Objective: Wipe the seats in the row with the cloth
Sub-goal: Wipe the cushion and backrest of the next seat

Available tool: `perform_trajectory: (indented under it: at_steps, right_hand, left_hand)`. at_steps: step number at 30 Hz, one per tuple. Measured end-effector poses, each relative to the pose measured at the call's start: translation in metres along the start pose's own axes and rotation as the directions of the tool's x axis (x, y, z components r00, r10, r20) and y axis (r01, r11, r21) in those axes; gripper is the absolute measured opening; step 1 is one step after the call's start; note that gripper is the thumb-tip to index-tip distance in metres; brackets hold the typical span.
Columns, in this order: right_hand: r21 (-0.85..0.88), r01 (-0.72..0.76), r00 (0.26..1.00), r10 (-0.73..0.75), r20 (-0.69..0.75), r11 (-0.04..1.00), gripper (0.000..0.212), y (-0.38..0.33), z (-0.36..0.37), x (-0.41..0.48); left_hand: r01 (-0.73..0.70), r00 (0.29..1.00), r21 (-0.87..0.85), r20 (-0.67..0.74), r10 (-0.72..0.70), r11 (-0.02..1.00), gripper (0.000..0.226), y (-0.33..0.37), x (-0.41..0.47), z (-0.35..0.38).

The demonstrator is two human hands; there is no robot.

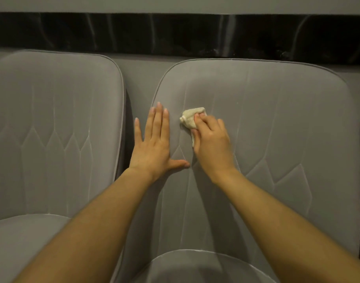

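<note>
Two grey upholstered seats stand side by side, and I face their backrests. On the right seat's backrest (277,123), my right hand (211,141) grips a small cream cloth (190,119) and presses it against the fabric near the left side. My left hand (154,139) lies flat with straight fingers on the same backrest's left edge, thumb spread out to the right. The left seat's backrest (52,123) is untouched by either hand.
A narrow dark gap (130,111) separates the two backrests. Behind them runs a grey ledge with a glossy black band (175,33) on the wall. The seat cushions (21,242) show at the bottom, partly hidden by my forearms.
</note>
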State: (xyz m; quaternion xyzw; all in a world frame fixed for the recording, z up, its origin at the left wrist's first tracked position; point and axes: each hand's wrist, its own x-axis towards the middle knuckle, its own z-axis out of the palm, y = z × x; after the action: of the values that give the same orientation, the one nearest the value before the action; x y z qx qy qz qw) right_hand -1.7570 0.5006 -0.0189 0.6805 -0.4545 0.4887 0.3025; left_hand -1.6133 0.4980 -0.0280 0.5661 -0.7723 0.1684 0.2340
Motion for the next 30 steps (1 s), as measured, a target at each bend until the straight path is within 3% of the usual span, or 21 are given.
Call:
perform_trajectory:
  at_steps: [4,9,12,15,19,23,27,30]
  right_hand:
    - [0.005,0.055,0.998,-0.055,0.021,0.998,0.028,0.002,-0.019,0.019]
    - [-0.101,-0.098,0.986,0.084,-0.141,0.990,0.032,0.017,-0.041,0.094]
    - [-0.209,-0.188,0.981,0.174,-0.080,0.960,0.032,0.026,-0.039,0.119]
    - [-0.249,-0.182,0.983,0.180,-0.031,0.951,0.032,0.026,-0.025,0.105]
    - [-0.189,-0.071,0.995,0.057,-0.079,0.979,0.031,0.016,-0.001,0.031]
    - [-0.055,-0.028,1.000,0.028,0.004,0.998,0.037,0.005,0.003,-0.033]
    - [0.009,0.015,1.000,-0.014,-0.019,1.000,0.034,0.009,-0.014,-0.015]
    - [0.021,-0.058,0.993,0.060,-0.106,0.998,0.033,0.014,-0.029,0.026]
  left_hand:
    - [-0.018,1.000,0.030,0.006,0.018,0.999,0.136,0.009,0.001,0.004]
    - [0.011,1.000,0.076,0.024,-0.013,0.997,0.136,0.009,0.003,0.005]
    - [0.007,1.000,0.066,0.023,-0.009,0.998,0.135,0.009,0.003,0.005]
    - [-0.010,1.000,0.059,0.000,0.010,0.998,0.134,0.008,0.002,0.007]
    - [-0.031,0.999,0.047,-0.022,0.032,0.998,0.131,0.008,0.000,0.008]
    - [-0.039,0.999,0.057,-0.023,0.041,0.998,0.129,0.006,-0.008,0.013]
    - [-0.032,0.999,0.069,-0.013,0.033,0.997,0.132,0.005,-0.014,0.015]
    - [-0.023,0.999,0.079,-0.029,0.025,0.997,0.131,0.004,-0.013,0.018]
